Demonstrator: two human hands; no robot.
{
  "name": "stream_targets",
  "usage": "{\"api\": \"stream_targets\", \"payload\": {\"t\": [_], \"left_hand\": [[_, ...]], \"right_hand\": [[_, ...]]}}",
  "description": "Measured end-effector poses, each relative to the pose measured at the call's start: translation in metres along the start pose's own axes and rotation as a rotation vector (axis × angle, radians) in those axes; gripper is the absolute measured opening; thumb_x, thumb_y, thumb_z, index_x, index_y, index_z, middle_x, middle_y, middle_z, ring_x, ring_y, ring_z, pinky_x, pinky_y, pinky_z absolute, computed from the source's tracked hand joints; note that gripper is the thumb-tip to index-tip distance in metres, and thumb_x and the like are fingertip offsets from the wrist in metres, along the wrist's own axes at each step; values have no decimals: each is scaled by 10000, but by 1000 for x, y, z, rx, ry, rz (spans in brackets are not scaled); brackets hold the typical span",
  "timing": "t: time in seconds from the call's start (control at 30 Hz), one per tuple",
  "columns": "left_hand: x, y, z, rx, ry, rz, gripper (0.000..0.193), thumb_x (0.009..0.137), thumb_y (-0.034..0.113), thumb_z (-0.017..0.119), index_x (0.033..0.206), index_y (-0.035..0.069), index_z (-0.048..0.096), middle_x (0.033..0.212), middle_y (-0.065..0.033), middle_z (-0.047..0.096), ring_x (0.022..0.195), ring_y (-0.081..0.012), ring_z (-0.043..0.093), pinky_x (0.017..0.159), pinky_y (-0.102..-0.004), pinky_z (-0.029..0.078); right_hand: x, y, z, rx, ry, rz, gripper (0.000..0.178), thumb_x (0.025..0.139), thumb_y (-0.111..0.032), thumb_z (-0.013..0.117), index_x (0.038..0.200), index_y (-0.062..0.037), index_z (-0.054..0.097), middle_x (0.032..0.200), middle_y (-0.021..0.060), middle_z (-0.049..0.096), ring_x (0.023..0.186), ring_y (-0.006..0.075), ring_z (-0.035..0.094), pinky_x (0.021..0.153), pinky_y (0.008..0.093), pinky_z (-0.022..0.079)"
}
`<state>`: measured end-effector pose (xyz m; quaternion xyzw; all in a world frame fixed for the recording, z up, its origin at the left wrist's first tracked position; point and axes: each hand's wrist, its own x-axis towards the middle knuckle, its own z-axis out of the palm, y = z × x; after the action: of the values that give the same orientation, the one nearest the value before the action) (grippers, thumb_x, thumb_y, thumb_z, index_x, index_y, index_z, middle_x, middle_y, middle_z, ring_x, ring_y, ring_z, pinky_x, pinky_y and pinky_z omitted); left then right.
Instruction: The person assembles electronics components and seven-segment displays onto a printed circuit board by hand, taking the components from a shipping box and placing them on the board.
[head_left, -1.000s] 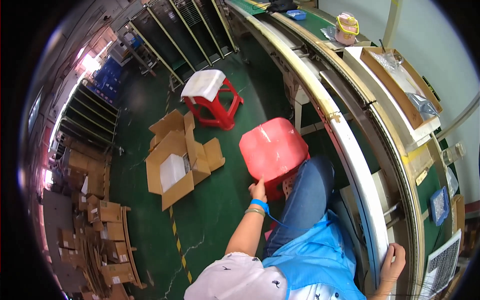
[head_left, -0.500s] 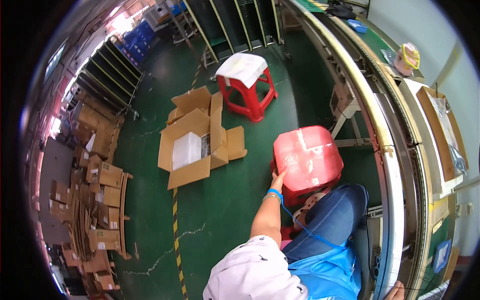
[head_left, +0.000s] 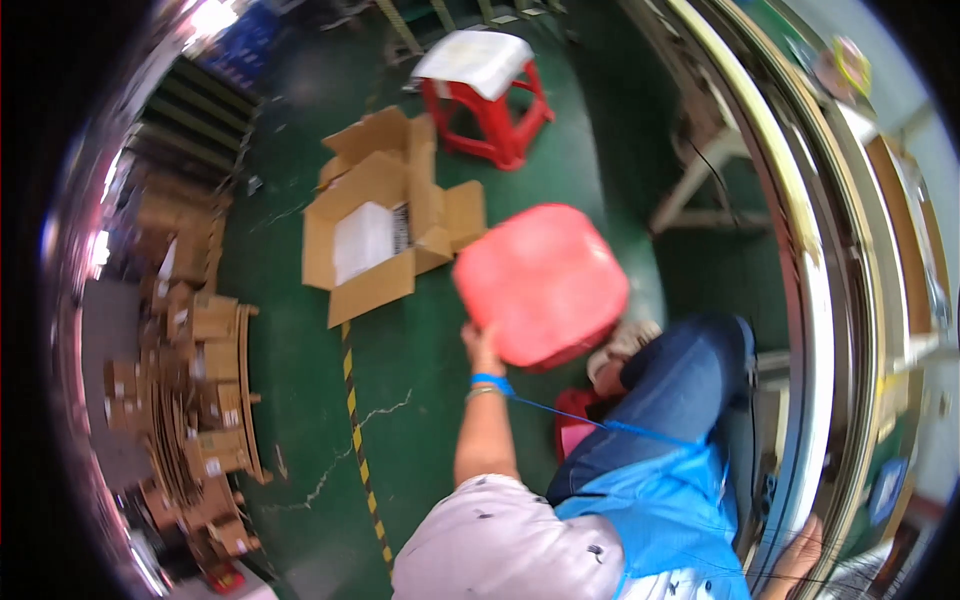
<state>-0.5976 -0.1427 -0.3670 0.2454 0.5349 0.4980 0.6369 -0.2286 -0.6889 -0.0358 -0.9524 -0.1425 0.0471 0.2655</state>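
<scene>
My left hand (head_left: 482, 347) grips the left edge of a red plastic stool (head_left: 545, 285) with a square, rounded seat. The stool is blurred and tilted, left of my bent knee. Around my left wrist is a blue wrist strap (head_left: 492, 383), its blue cord (head_left: 560, 409) running right across my lap. At the lower right, my right hand (head_left: 797, 552) rests on the long metal rail (head_left: 812, 400), fingers only partly visible. Another red seat (head_left: 574, 415) shows in part beside my leg.
An open cardboard box (head_left: 372, 300) with white contents stands on the green floor ahead left. Beyond it is a red stool with a white top (head_left: 476, 60). Stacked cartons (head_left: 215, 380) lie on pallets far left. A yellow-black floor line (head_left: 358, 430) runs past the box.
My left hand has shifted the red stool leftward, away from the rail, and tilted it. The view has moved too. More of my right hand shows at the rail.
</scene>
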Motion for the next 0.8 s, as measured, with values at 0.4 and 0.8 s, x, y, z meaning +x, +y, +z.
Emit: {"api": "stream_targets", "payload": {"t": [0.4,0.8], "left_hand": [[-75,69,-103,1739,966,428,818,827,398,720,1435,-40,393,1306,-254,535,1207,-447,512,974,-580,446],[-310,3,286,694,-2007,687,195,913,176,646,1048,42,689,1015,-138,676,990,-335,634,883,-434,500]], "right_hand": [[9,-73,-8,-106,-21,-10,253,1001,-147,500,939,37,663,817,160,608,743,265,603,712,353,476],[10,-79,-12,-60,155,-108,96,877,-54,637,825,7,691,767,148,654,718,313,610,666,396,484]]}}
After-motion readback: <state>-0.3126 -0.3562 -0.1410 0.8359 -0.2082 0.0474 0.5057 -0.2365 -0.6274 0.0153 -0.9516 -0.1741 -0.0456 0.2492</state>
